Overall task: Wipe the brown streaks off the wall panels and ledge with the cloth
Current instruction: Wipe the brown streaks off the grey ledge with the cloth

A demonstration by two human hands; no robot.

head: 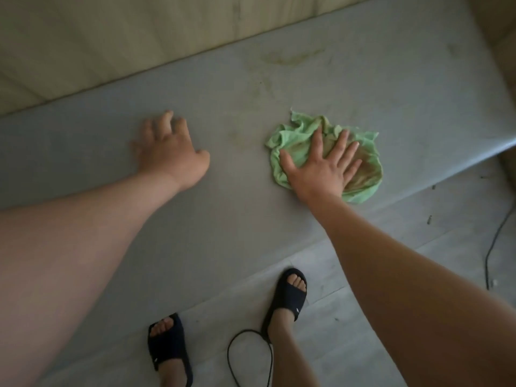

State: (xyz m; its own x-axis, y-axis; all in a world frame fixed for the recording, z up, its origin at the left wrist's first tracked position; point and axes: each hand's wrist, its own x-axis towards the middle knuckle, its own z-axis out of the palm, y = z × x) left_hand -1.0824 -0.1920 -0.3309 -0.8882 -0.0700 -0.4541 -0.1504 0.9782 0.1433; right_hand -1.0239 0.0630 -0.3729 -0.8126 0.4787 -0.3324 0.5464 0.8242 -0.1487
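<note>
The right hand (321, 166) presses flat, fingers spread, on the green cloth (296, 136) on the grey ledge (83, 163), the left hand (170, 152) rests empty and relaxed to its left, and the cloth's browned patch could smear grime around.

surface: grey ledge (237, 219) | on it: crumpled green cloth (365, 174) | marks: faint brown streaks (290, 55) near wall panels (111, 37)
</note>
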